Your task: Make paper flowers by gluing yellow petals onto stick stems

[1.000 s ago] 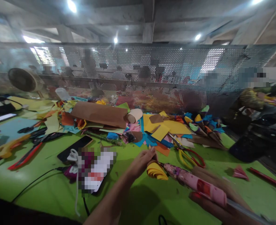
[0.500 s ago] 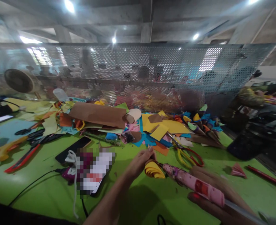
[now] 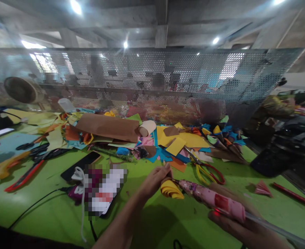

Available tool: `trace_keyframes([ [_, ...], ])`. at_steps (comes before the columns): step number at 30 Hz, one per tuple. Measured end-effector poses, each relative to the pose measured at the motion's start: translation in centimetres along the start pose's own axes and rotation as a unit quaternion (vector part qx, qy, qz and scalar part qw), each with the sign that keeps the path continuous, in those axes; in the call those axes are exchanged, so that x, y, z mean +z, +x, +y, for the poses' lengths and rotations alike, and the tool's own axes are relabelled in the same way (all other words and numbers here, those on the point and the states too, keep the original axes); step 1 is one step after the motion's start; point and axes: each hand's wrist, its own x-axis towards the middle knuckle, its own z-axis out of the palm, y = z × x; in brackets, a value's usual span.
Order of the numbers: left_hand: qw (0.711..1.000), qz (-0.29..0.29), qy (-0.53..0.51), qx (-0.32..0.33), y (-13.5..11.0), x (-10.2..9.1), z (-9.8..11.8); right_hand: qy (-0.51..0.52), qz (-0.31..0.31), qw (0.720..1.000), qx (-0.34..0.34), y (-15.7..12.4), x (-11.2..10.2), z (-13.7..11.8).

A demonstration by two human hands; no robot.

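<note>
Head view only. Holding a yellow paper roll (image 3: 171,190) in the left hand (image 3: 154,180), with thumb and fingers closed together on its upper edge, low over the green table (image 3: 51,214), near its front middle part. Gripping a pink glue gun (image 3: 214,200) in the right hand (image 3: 245,230), fingers wrapped around the body as far as visible through the blur, with the nozzle brought right against the top of the roll, touching or almost touching; hard to tell which.

To do this gluing well, by my judgement: keep the pinch firm, against any springing open of the layers, but keep the fingertips to the side of the hot nozzle. Press the trigger gently and place only a small bead at the seam. Hold the gun steady and at a low angle, as now. Mind the clear glue stick (image 3: 279,231) projecting from the rear of the gun.

Around the hands: yellow-and-red scissors (image 3: 206,171) just behind the gun, a dark phone (image 3: 81,166) to the left, a small pink paper cone (image 3: 262,188) and a red pen (image 3: 293,194) to the right, well apart from the work. Further back, a heap of coloured paper with a brown sheet (image 3: 108,127) on top, a group of paper cones (image 3: 227,141), and behind all a perforated metal screen (image 3: 152,76)
</note>
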Motion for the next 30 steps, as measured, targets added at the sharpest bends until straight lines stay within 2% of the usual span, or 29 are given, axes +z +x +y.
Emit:
trace_keyframes([
  [6, 1.0, 0.002, 0.005, 0.004, 0.1, 0.0, 0.1, -0.002, -0.019, 1.0, -0.018, 0.3, -0.2, -0.6],
  [9, 1.0, 0.002, 0.005, -0.002, 0.0, 0.0, 0.0, -0.002, -0.01, 1.0, -0.02, 0.6, -0.3, -1.0],
  [22, 1.0, -0.005, -0.003, 0.003, 0.1, -0.2, -0.2, -0.03, -0.005, 1.0, -0.009, 0.4, -0.1, -0.5],
  [30, 1.0, -0.003, -0.005, 0.0, 0.1, -0.1, -0.1, -0.042, -0.013, 0.999, -0.028, 0.5, -0.3, -0.4],
])
